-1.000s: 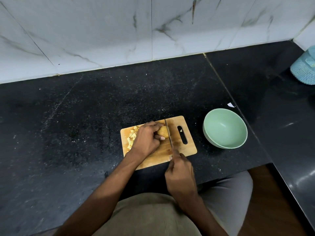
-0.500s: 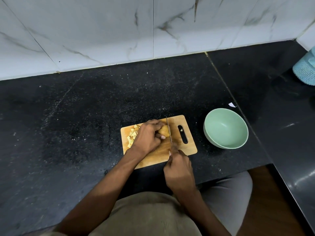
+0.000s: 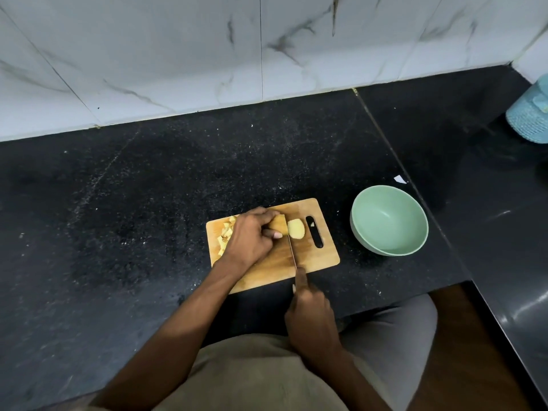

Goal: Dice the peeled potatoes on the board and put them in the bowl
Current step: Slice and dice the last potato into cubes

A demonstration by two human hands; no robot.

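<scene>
Since a second ago: slice has fallen off potato (image 3: pixel 278 225), lying right of knife (image 3: pixel 292 250).

- Board (image 3: pixel 314 259) near tabletop front edge; bowl (image 3: pixel 388 250) just right, holds nothing yet.
- Your left hand (image 3: pixel 249 241) curls over potato, steadying it.
- Your right hand (image 3: pixel 311 315) wraps knife handle.
- Slice (image 3: pixel 296 229) beside slot; dice (image 3: pixel 226 235) piled at board's left end.

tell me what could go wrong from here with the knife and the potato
The left hand grips the potato with a fingertip right beside the knife blade, so the next cut could nick it. The cut-off piece lies loose by the cutting board handle slot and may roll off. The bowl sits apart from the board, so dice could spill on transfer.
</scene>
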